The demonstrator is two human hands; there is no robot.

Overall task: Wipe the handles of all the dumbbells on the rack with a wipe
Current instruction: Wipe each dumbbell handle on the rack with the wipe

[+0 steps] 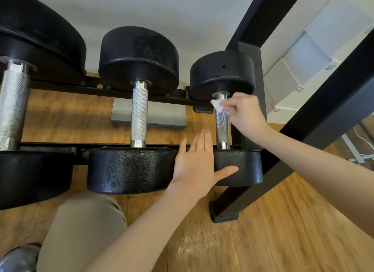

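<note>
Left hand flat on smallest dumbbell's near head, right hand's grip pinching wipe against its handle

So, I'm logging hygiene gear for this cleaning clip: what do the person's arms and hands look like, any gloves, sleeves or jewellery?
Both arms are bare up to the frame edge, with no sleeves in view. The left hand and the right hand wear no gloves, and no rings, watch or bracelet show on the sides facing the camera. Nails look short and unpainted. The only clothing visible is beige trousers on the knee below.
</note>
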